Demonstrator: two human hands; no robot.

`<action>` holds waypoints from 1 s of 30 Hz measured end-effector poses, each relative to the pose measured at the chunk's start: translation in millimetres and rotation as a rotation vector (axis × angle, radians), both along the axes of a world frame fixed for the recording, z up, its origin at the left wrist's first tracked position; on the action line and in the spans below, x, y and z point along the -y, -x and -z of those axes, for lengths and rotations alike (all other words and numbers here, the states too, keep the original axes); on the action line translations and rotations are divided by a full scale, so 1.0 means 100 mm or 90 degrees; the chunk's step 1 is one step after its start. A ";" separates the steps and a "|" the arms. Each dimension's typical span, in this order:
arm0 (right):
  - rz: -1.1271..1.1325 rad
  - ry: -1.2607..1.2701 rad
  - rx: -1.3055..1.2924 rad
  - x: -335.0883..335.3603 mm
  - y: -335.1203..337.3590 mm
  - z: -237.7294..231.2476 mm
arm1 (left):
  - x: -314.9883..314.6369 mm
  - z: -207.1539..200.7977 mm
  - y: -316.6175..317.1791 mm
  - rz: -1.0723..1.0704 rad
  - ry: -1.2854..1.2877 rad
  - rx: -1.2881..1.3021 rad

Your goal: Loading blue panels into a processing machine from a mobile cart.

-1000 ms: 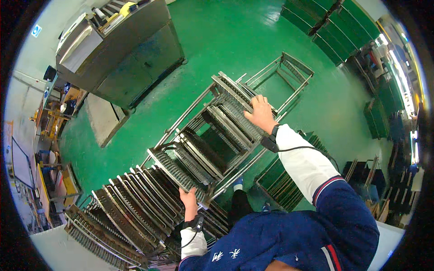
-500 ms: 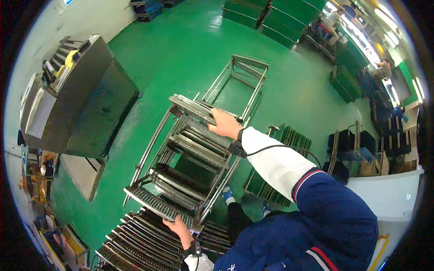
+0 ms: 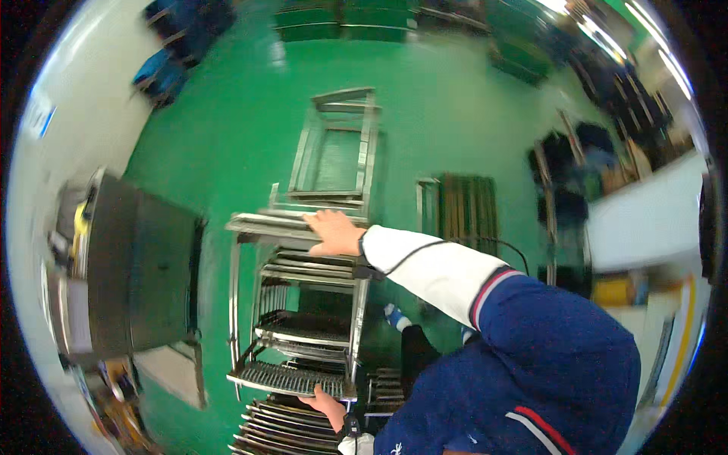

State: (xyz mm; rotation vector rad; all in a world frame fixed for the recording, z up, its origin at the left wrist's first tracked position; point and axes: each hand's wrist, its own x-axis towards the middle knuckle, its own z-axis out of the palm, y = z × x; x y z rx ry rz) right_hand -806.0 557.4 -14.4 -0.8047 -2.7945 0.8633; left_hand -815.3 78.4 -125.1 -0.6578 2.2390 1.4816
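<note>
Steadying the metal rack seemed in hand, its far bar covered by the right hand, its near edge touched by the left hand; clamping could not be told. Level support was judged needed; green floor was seen toward the cabinet, ribbed racks just beside the near edge.

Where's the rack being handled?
In the head view, the metal rack stands left of centre, right hand at its far end, left hand at its near end.

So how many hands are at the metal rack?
2: the right hand at the far end of the metal rack, the left hand at its near end. No others show there.
</note>
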 end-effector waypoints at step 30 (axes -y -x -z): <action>0.643 0.322 0.375 5.78 -11.17 2.02 | -2.45 0.05 -4.44 1.141 -0.068 0.239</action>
